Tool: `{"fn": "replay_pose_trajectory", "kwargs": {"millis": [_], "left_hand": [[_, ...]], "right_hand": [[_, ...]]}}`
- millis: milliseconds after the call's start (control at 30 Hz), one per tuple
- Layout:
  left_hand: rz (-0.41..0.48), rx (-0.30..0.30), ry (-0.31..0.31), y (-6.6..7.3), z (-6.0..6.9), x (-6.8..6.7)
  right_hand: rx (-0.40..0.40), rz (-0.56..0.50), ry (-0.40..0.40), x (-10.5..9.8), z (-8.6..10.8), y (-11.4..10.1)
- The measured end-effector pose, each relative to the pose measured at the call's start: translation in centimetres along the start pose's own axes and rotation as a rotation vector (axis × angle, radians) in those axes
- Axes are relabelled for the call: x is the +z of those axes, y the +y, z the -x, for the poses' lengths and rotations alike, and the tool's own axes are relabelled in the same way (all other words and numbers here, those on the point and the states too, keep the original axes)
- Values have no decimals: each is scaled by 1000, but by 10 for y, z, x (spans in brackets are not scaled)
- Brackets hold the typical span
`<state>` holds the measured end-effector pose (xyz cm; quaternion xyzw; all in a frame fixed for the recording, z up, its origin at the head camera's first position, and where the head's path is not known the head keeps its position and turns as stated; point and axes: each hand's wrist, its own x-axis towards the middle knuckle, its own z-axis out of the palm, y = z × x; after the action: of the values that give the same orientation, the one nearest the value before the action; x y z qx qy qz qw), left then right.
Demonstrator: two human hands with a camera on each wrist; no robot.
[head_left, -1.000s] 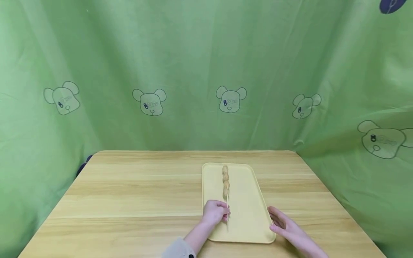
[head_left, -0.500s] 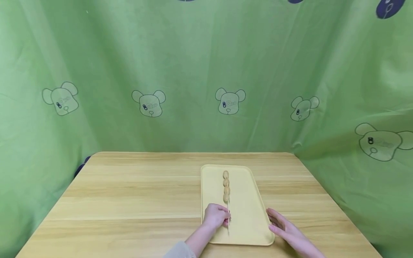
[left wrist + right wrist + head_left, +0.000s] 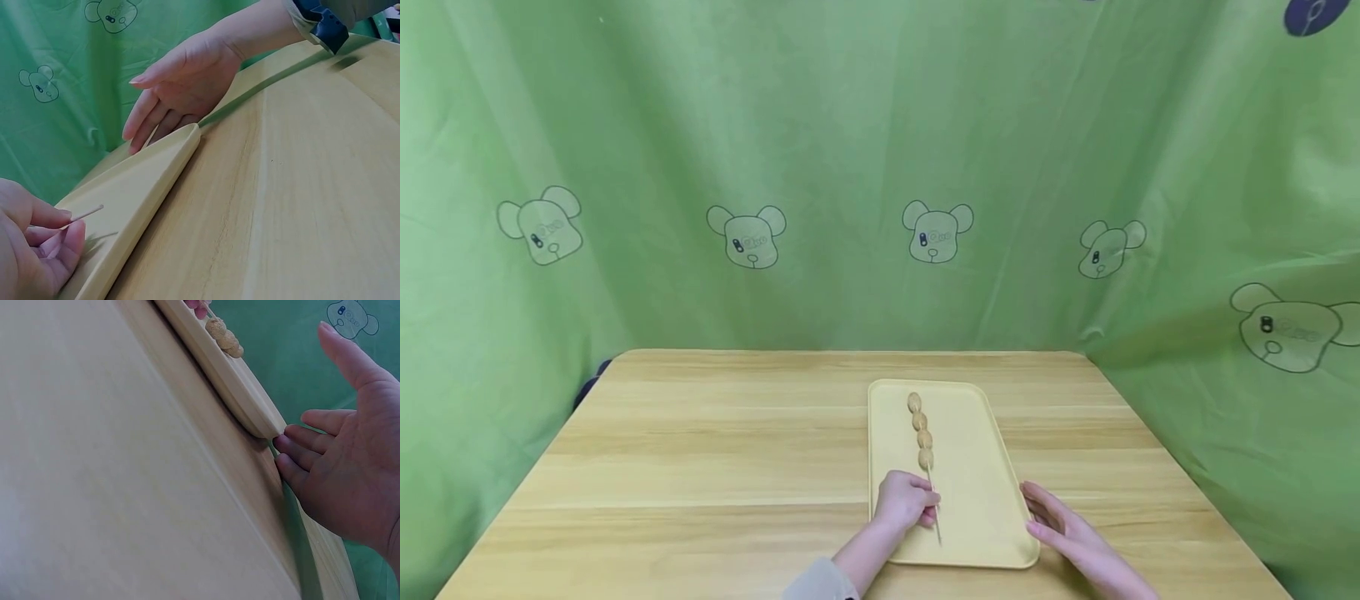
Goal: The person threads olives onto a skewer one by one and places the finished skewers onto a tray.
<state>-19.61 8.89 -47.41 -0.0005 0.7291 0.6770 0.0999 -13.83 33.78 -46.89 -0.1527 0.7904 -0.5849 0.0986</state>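
My left hand (image 3: 904,502) pinches the thin stick of a skewer (image 3: 924,439) between thumb and fingers, over the left part of a pale yellow tray (image 3: 973,517). Several brown, rounded pieces are threaded on the far half of the stick; their kind is unclear. In the left wrist view, the stick's bare end (image 3: 94,210) pokes out past the fingertips, above its shadow on the tray. At the tray's right edge, near its front corner, is my right hand (image 3: 1067,533), fingers extended. The right wrist view shows its fingertips (image 3: 282,442) at the tray's rim.
The tray lies on a light wood-grain table (image 3: 700,467), right of the middle. A green curtain (image 3: 835,125) printed with bear heads hangs behind the table and along both sides. A dark blue band (image 3: 322,25) circles the right wrist.
The skewer first came slightly toward me. Its far end has then swung left, so that it now lies at a slant. The right hand and the tray stay in place.
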Motion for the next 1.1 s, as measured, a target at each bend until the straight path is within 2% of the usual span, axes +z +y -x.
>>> {"fn": "replay_pose_trajectory", "kwargs": {"millis": [233, 400, 567, 733, 900, 1000, 1100], "left_hand": [[-8, 15, 10, 1, -1, -1], [4, 18, 3, 0, -1, -2], [52, 20, -19, 0, -1, -5], [80, 29, -23, 4, 0, -10], [112, 26, -16, 13, 1, -23], [103, 31, -13, 19, -1, -35], [81, 41, -11, 25, -2, -51]], "right_hand": [[-2, -11, -16, -1, -1, 0], [9, 1, 12, -1, -1, 0], [89, 19, 53, -2, -2, -3], [123, 71, 80, -4, -4, -7], [124, 104, 98, -8, -7, -11], [101, 130, 117, -10, -10, -15], [86, 202, 159, -12, -15, -20]]}}
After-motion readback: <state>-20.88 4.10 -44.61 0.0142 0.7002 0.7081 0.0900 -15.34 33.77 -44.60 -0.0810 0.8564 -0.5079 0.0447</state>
